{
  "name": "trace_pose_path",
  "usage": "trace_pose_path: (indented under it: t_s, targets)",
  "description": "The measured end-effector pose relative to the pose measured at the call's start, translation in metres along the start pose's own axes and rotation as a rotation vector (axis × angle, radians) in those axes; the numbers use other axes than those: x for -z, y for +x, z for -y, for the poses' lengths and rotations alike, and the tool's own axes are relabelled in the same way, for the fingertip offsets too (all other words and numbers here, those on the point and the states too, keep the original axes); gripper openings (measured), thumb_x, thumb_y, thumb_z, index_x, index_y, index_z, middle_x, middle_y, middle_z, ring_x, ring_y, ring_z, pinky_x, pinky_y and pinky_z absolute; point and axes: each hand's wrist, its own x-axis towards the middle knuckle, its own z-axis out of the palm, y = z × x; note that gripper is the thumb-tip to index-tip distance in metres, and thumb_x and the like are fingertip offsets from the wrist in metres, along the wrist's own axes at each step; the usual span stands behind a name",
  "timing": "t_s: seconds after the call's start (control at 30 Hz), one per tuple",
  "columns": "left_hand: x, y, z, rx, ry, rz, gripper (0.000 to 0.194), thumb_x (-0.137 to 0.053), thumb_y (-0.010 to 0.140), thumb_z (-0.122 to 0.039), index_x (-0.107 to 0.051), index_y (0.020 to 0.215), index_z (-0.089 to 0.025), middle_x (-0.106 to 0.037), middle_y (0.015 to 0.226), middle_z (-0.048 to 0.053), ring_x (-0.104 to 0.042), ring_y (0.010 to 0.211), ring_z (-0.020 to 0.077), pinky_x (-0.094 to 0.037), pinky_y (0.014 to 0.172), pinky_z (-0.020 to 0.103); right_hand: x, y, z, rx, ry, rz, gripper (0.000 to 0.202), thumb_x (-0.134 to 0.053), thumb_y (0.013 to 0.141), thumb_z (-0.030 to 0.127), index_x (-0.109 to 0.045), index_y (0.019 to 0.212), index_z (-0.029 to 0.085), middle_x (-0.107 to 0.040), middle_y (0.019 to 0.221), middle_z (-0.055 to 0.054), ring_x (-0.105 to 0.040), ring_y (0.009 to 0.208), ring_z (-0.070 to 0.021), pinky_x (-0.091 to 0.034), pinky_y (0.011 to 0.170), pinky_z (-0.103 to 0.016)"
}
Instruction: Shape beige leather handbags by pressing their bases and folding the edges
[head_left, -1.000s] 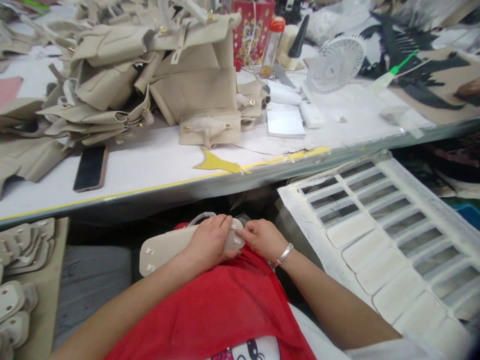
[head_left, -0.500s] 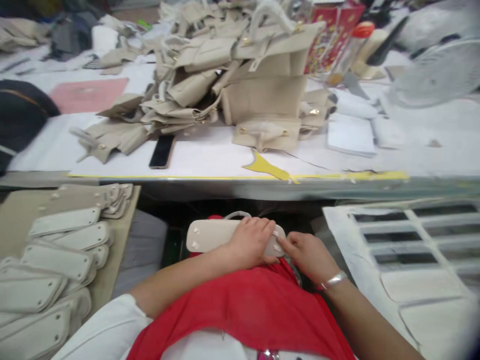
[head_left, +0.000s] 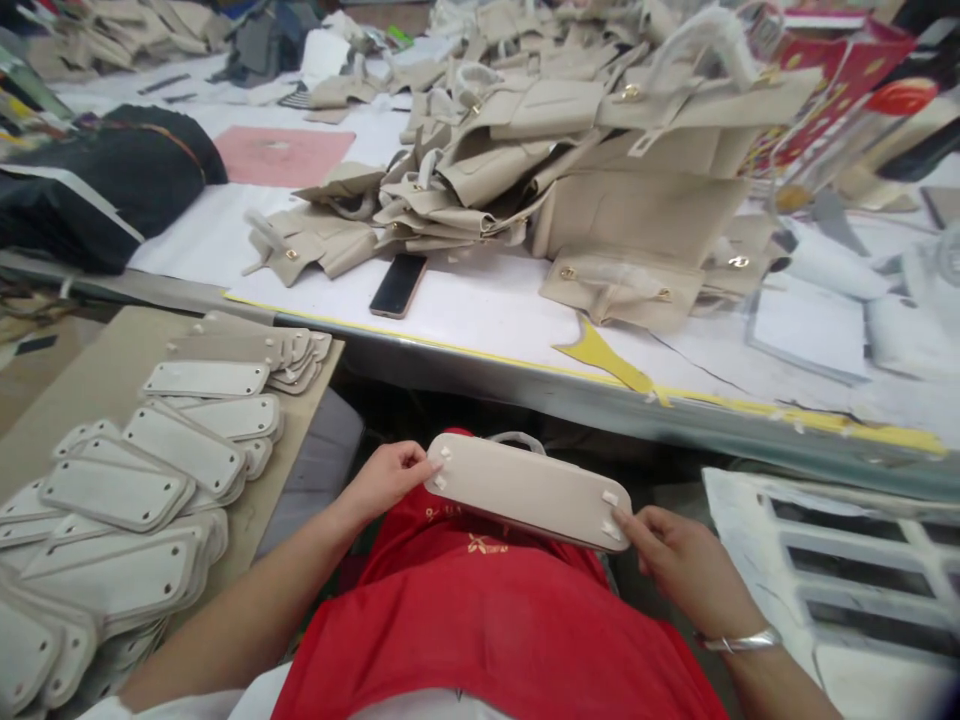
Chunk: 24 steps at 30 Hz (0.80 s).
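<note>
A long beige panel point(head_left: 525, 492) with rounded ends lies across my lap, above the red apron point(head_left: 480, 620). Small white tabs show near both of its ends. My left hand point(head_left: 394, 478) pinches the panel's left end between thumb and fingers. At the opposite end, my right hand point(head_left: 667, 555) grips the edge beside the lower white tab. Part of a pale handle point(head_left: 517, 440) shows behind the panel.
Stacked pale panels point(head_left: 184, 445) with holes lie on a board at the left. Beige bag pieces point(head_left: 637, 210), a phone point(head_left: 399, 285) and a yellow scrap point(head_left: 604, 355) are on the white worktable. A slotted white rack point(head_left: 862, 570) stands at the right.
My left hand has moved from the panel's right part to its left end. The panel now slopes down to the right, and the view has turned left.
</note>
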Motion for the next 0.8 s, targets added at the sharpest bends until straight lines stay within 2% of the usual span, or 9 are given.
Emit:
trace_pose_path:
  t_s: [0.2, 0.47, 0.8]
  targets:
    - [0.004, 0.005, -0.009, -0.08, -0.032, 0.005, 0.036, -0.053, 0.077, -0.047, -0.054, 0.063, -0.014, -0.051, 0.057, -0.003, -0.042, 0.054, 0.0085, -0.032, 0.051, 0.018, -0.002, 0.0, 0.003, -0.013, -0.012, -0.005, 0.05, -0.04, 0.079, 0.063, -0.05, 0.056, 0.021, -0.055, 0.045, 0.001, -0.049, 0.039, -0.0127, -0.032, 0.042, -0.024]
    - [-0.001, 0.017, 0.016, -0.113, -0.017, -0.005, 0.039, -0.054, 0.076, -0.05, -0.057, 0.063, -0.013, -0.053, 0.059, -0.002, -0.044, 0.056, 0.0097, -0.033, 0.052, 0.019, -0.002, -0.003, 0.009, -0.073, 0.039, 0.014, 0.049, -0.041, 0.077, 0.065, -0.047, 0.054, 0.021, -0.052, 0.043, 0.001, -0.046, 0.036, -0.0125, -0.033, 0.04, -0.024]
    - [0.002, 0.02, 0.019, -0.11, 0.061, -0.034, 0.038, -0.055, 0.074, -0.05, -0.06, 0.063, -0.013, -0.055, 0.058, -0.001, -0.045, 0.054, 0.0101, -0.031, 0.049, 0.02, -0.003, 0.0, 0.009, -0.093, 0.032, 0.056, 0.051, -0.041, 0.075, 0.067, -0.048, 0.055, 0.021, -0.052, 0.044, 0.001, -0.046, 0.038, -0.0125, -0.035, 0.041, -0.024]
